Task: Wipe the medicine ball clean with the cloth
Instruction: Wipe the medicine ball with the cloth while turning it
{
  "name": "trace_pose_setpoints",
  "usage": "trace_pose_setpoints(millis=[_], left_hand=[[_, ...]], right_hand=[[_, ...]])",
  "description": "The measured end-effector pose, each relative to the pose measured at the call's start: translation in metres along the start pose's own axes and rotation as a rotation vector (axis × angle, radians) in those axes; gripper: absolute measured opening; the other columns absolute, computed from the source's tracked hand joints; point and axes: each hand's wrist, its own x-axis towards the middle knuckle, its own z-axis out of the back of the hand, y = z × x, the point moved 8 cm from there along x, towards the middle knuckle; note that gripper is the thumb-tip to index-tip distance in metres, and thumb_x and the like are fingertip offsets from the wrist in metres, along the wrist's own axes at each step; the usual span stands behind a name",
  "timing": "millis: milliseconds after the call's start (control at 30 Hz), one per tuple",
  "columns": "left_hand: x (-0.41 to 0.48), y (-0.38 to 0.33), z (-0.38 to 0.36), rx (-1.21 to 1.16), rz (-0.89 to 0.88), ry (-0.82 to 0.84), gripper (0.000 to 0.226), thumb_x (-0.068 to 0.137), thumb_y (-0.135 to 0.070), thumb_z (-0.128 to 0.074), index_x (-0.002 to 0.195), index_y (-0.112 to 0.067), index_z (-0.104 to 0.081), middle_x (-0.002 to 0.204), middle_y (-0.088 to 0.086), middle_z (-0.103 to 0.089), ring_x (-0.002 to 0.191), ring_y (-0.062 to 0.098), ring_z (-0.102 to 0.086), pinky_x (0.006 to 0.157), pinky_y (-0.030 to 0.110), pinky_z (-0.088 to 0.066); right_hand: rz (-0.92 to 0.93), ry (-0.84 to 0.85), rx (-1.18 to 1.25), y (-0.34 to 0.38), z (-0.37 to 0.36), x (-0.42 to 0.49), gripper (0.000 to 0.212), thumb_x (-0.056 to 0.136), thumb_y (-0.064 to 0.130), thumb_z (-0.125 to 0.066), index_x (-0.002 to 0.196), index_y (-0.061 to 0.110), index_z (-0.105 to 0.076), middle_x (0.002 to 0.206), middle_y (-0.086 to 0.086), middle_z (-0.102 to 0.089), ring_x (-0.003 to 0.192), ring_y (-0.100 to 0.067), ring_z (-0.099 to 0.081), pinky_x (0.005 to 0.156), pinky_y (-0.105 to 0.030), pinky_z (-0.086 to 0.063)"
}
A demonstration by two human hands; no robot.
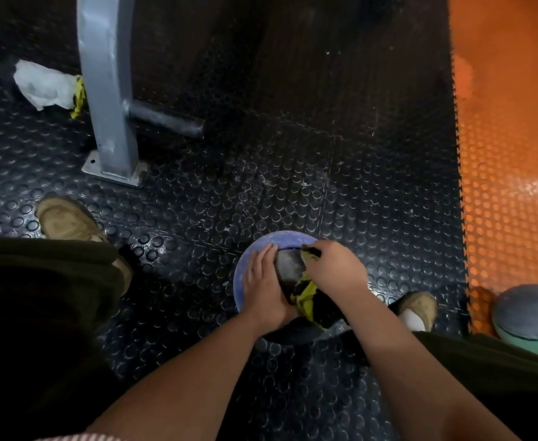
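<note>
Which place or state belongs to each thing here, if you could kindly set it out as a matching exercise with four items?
Things:
1. left hand
2. right hand
3. white bag
4. green-and-grey ball

Places or states:
A. on the orange floor, far right
B. grips the yellow-and-black cloth
C. rests flat on the purple medicine ball
D. on the dark floor beside the grey metal post

Pairs: 1-C, 2-B, 3-D, 4-A.
</note>
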Motion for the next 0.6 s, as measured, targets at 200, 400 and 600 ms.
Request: trace_pose_setpoints(millis=[200,400,600], left_hand=[[0.004,-0.003,0.002,0.056,0.024,0.042,0.126,0.065,-0.055,-0.082,0.153,-0.023,0.002,0.159,-0.004,0.005,0.148,0.018,0.008,0.12,0.041,0.0],[0.002,0.007,0.012,-0.039,0.086,-0.009,0.134,0.052,-0.064,-0.078,0.152,-0.016,-0.002,0.157,0.004,-0.003,0.147,0.021,-0.006,0.12,0.04,-0.012],[0.012,0.026,0.032,-0.151,0.202,-0.066,0.116,0.068,-0.033,-0.086,0.152,-0.022,-0.007,0.155,0.002,-0.008,0.143,0.018,-0.009,0.119,0.036,-0.015]], right_hand=[[-0.065,-0.012,0.132,-0.025,0.006,-0.009,0.024,0.09,0.028,-0.054,0.11,0.025,-0.068,0.102,-0.006,-0.069,0.095,-0.029,-0.063,0.072,-0.031,-0.047],[0.143,0.094,-0.054,0.041,-0.003,0.015,0.029,0.095,0.022,-0.045,0.119,0.02,-0.061,0.114,-0.006,-0.06,0.095,-0.029,-0.06,0.069,-0.03,-0.043],[-0.031,0.001,0.136,0.007,0.003,-0.001,0.028,0.095,0.03,-0.047,0.115,0.023,-0.065,0.103,-0.006,-0.066,0.095,-0.03,-0.061,0.072,-0.033,-0.046]])
